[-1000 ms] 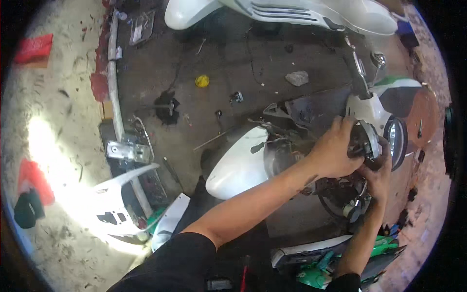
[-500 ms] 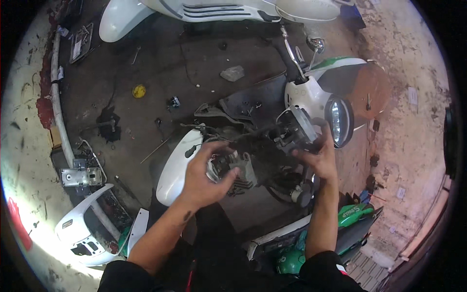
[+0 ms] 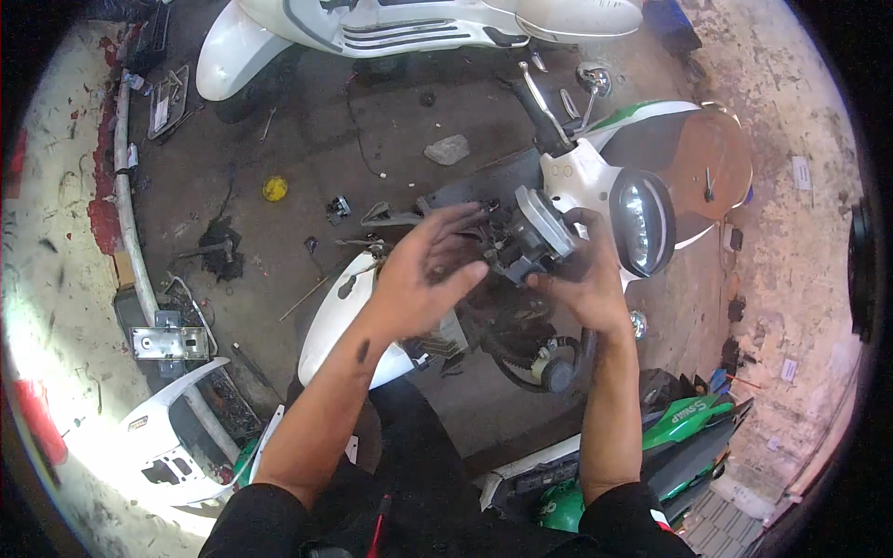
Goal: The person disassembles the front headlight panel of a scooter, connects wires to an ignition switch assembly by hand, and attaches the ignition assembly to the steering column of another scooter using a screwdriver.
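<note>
My right hand (image 3: 593, 279) grips a lamp-like unit (image 3: 538, 232) with a pale, clear-looking front and a black, bracketed back. Its fingers curl round the right edge, and the thumb presses from below. On the other side my left hand (image 3: 423, 265) has its fingers and thumb apart, close to the unit's black back; I see nothing held in it. Under both hands lies the dark, partly stripped middle of a white scooter (image 3: 349, 298), with a ribbed hose (image 3: 512, 363) showing. Just right of my right hand is the scooter's oval headlight (image 3: 642, 223).
Another white scooter (image 3: 409, 33) lies across the top. A white body panel (image 3: 172, 437) is at lower left, near a metal plate (image 3: 169, 342). A yellow round piece (image 3: 274, 189), a crumpled clear bag (image 3: 447, 150) and a tray (image 3: 167, 100) are on the floor. Green panels (image 3: 688, 418) stand at lower right.
My left hand has moved up and to the right, toward the lamp-like unit. My right hand has brought the unit slightly left. The view has shifted a little.
</note>
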`<state>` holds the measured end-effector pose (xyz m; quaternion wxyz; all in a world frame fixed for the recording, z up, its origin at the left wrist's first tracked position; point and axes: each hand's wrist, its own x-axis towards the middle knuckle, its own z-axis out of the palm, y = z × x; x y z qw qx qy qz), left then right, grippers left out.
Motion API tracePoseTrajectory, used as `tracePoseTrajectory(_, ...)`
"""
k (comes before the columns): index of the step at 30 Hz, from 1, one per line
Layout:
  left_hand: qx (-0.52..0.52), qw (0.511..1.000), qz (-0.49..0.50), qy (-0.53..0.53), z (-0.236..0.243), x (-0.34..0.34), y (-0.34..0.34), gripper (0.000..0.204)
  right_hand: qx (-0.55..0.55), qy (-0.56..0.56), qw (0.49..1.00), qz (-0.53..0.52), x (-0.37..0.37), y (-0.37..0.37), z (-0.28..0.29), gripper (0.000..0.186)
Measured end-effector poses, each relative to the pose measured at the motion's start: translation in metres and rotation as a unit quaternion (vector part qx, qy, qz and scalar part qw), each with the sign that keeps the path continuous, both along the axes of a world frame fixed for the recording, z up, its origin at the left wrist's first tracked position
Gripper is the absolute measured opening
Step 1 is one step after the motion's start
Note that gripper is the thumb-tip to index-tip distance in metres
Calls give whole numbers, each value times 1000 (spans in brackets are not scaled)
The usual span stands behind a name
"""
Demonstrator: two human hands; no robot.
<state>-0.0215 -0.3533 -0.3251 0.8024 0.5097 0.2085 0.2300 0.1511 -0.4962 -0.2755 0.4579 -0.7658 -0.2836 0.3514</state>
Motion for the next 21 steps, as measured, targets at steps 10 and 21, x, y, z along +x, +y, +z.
tracePoseTrajectory(10, -58, 991, -121, -13, -21, 22, 18, 44, 29, 39, 999, 10, -3, 1, 0, 73)
tracePoseTrajectory(21, -113, 990, -77, -31, -28, 34, 14, 43, 10, 47, 999, -25, -7, 1, -1, 77)
